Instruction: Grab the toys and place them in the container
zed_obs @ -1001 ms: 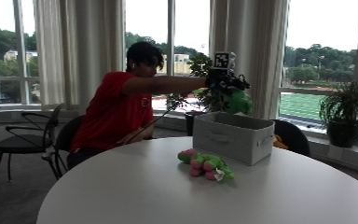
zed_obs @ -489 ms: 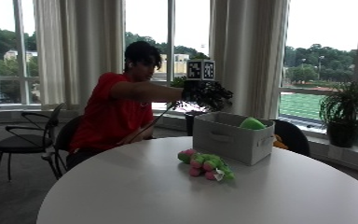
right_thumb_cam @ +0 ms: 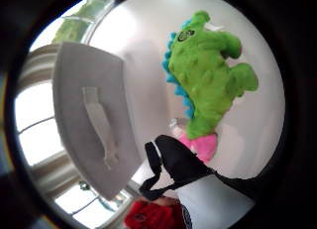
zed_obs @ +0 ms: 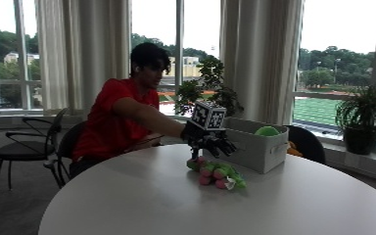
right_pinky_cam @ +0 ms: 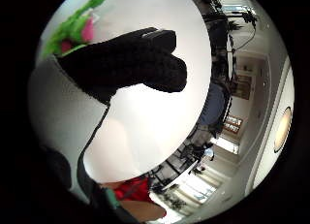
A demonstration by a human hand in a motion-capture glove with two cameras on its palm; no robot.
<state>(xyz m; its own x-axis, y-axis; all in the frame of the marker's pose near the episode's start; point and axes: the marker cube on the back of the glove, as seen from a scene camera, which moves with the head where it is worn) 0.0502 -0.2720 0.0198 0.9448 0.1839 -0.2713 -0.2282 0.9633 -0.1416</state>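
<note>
One grey container (zed_obs: 261, 151) on one round table (zed_obs: 142, 196); two toys: a green one (zed_obs: 266, 131) inside it (only partly visible), a green-and-pink one (zed_obs: 215, 174) outside.

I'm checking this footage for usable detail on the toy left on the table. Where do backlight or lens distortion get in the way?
Outside view: bright windows behind leave the person dim and the green and pink toy soft. Thumb side palm view: the toy is evenly lit, but the grey container bulges. Little finger side palm view: the gloved right hand hides most of the toy.
</note>
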